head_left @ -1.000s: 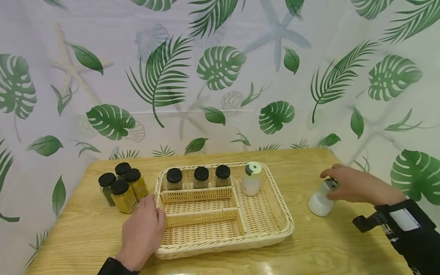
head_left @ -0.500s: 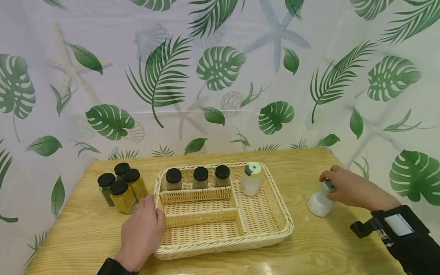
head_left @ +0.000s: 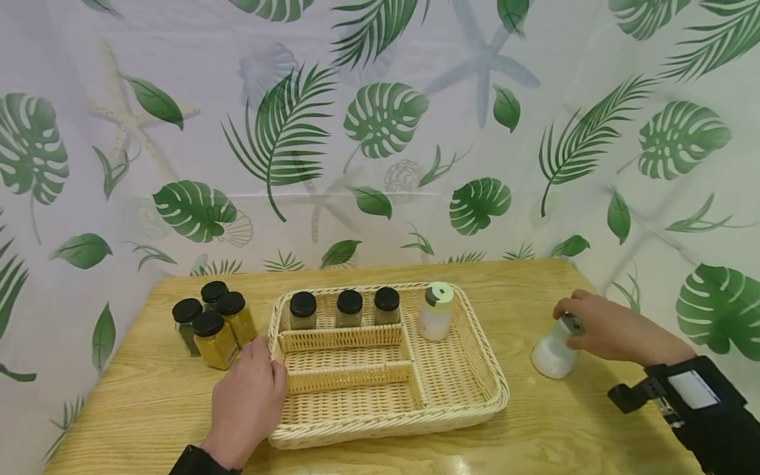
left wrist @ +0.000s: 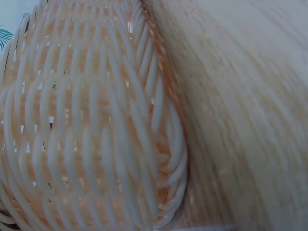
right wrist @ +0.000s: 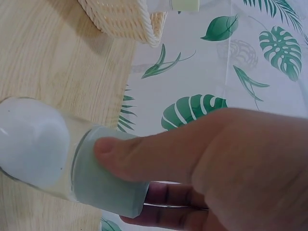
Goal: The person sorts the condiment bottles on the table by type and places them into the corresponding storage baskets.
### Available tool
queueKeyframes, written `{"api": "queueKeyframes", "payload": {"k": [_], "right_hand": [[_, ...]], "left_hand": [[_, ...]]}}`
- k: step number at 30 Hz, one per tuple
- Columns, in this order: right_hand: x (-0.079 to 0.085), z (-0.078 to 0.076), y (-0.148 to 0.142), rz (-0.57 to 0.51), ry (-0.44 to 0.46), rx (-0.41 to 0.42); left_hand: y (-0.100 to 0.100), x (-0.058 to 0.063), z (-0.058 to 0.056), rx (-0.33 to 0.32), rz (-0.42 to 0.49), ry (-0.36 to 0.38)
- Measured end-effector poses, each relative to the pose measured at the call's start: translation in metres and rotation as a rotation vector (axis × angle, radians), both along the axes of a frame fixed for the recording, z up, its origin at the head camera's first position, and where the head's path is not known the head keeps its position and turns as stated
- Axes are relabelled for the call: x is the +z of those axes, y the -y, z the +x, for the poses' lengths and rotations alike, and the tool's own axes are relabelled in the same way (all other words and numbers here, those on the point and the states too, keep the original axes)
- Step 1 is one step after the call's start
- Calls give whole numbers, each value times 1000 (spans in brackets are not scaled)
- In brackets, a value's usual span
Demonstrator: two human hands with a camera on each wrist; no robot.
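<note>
A clear seasoning bottle [head_left: 553, 357] with white contents and a pale green cap stands on the table to the right of the wicker basket [head_left: 392, 430]. My right hand [head_left: 611, 328] pinches its cap from above. In the right wrist view the thumb lies along the cap [right wrist: 103, 178], with fingers on the far side. My left hand [head_left: 248, 399] grips the left rim of the basket; only the woven wall [left wrist: 86, 110] shows in the left wrist view, no fingers. A similar bottle [head_left: 435, 318] with a pale green top stands in the basket's right compartment.
Three black-lidded jars [head_left: 349, 309] stand in the basket's back left compartment. Several more jars [head_left: 215, 340], yellow and dark, cluster on the table left of the basket, close to my left hand. A leaf-patterned cloth [head_left: 380, 132] hangs behind the table [head_left: 130, 402].
My right wrist and forearm have shifted slightly to the left. The bottle under my right hand, the basket and my left hand stay in place.
</note>
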State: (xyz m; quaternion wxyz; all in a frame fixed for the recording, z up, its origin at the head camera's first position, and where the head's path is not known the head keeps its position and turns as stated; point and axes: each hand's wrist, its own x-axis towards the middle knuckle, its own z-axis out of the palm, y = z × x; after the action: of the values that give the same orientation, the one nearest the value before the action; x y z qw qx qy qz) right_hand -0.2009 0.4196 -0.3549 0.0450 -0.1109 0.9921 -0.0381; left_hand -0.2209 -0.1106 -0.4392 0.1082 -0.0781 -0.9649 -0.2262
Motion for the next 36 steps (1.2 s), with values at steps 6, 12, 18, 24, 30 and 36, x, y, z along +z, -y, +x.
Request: {"api": "queueKeyframes", "payload": {"k": [6,12,18,24,30,36], "right_hand": [[3,0,5,0,15,5],[11,-1,12,5,17,18],[21,-1,19,16,-7,38],[29,-1,27,24,-66,79],[41,0,39,41,-111,130],[51,2,51,16,-136,158]], "left_hand": [[0,-1,0,5,0,2],[0,-1,0,6,4,2],[0,0,0,3,2,-4],[0,-1,0,2,-2,-15],[0,-2,-1,5,-2,-22],[0,-1,-1,5,-4,-12]]}}
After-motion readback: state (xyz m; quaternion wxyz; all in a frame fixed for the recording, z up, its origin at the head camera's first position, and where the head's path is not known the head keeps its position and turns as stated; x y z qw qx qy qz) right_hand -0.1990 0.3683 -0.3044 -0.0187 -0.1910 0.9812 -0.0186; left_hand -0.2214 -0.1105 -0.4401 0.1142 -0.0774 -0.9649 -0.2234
